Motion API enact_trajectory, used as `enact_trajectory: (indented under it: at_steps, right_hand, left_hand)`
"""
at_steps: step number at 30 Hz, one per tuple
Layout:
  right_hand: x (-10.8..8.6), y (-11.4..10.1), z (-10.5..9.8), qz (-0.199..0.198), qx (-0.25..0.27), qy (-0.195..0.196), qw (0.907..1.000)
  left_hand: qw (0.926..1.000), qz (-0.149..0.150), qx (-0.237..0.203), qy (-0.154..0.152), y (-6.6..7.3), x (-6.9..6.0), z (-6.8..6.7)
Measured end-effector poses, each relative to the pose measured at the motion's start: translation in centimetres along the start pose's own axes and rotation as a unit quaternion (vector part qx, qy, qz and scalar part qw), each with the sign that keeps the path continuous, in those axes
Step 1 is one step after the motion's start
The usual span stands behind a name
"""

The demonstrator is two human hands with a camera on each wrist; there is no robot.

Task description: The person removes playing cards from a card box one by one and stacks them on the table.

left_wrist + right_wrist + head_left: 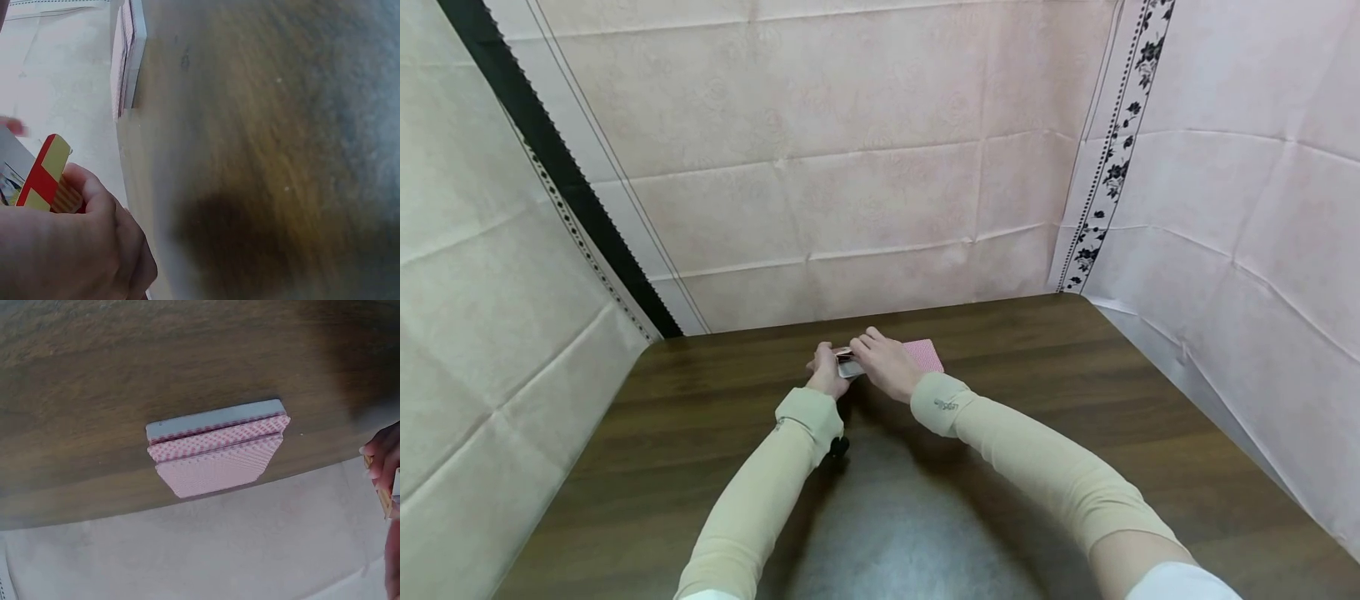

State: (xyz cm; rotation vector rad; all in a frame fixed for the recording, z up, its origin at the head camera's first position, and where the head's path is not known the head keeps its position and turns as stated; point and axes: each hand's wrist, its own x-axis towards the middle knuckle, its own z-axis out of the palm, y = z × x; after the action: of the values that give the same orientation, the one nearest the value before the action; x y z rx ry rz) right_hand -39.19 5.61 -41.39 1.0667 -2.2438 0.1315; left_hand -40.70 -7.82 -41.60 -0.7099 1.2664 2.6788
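In the head view, my left hand (827, 372) grips a small card box (850, 367) above the far part of the table. The left wrist view shows its fingers round the box, where a red and yellow flap (45, 175) stands up. My right hand (886, 364) reaches over the box from the right, fingers bent at its upper side; whether they pinch it is hidden. A blurred fingertip (14, 126) shows beside the box's pale part. Close by the right hand sits a deck of playing cards (215, 456) with red-and-white patterned backs, in uneven layers.
The brown wooden table (760, 500) ends just beyond the hands and the deck. Pale cloth (880, 167) hangs behind it and on both sides. A small black object (839, 447) shows by the left wrist.
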Motion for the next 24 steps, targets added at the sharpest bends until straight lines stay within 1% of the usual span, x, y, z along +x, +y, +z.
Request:
enact_trajectory:
  at_steps: [4,5,8,9,10,12,15,16,18,20,22,24]
  right_hand:
    - [-0.2,-0.3,-0.5,0.014,0.030,-0.020,0.9992]
    - [-0.2,-0.3,-0.6,0.021,0.046,-0.024,0.9984]
    - [-0.1,-0.6,-0.9,0.067,0.102,-0.039,0.9918]
    - [0.0,-0.7,-0.9,0.089,0.126,-0.044,0.9871]
    - [0.1,-0.8,-1.0,0.115,0.153,-0.047,0.9804]
    - [0.4,-0.9,-1.0,0.167,0.199,-0.053,0.9641]
    - [0.8,-0.9,-1.0,0.230,0.243,-0.061,0.9405]
    - [0.9,-0.9,-1.0,0.245,0.250,-0.064,0.9344]
    - [1.0,-0.8,-0.9,0.266,0.252,-0.076,0.9273]
    - [1.1,-0.8,-1.0,0.276,0.252,-0.097,0.9224]
    - [1.1,-0.8,-1.2,0.280,0.253,-0.124,0.9177]
    - [1.2,-0.9,-1.4,0.276,0.257,-0.163,0.9115]
  left_hand:
    - [0.9999,0.000,-0.012,0.001,0.1,0.0,-0.1]
    - [0.9998,0.001,-0.018,0.004,0.1,0.0,-0.1]
    - [0.9991,0.011,-0.034,0.024,0.0,0.2,-0.2]
    - [0.9986,0.016,-0.040,0.031,0.0,0.2,-0.2]
    - [0.9980,0.021,-0.044,0.039,-0.1,0.2,-0.2]
    - [0.9971,0.032,-0.049,0.048,-0.1,0.2,-0.1]
    - [0.9965,0.042,-0.054,0.048,-0.2,0.1,0.0]
    - [0.9964,0.045,-0.054,0.047,-0.2,0.1,0.0]
    - [0.9957,0.053,-0.059,0.049,-0.3,0.2,0.1]
    - [0.9945,0.062,-0.066,0.053,-0.3,0.4,0.1]
    - [0.9939,0.069,-0.064,0.059,-0.3,0.6,0.0]
    - [0.9933,0.073,-0.059,0.067,-0.4,0.9,-0.1]
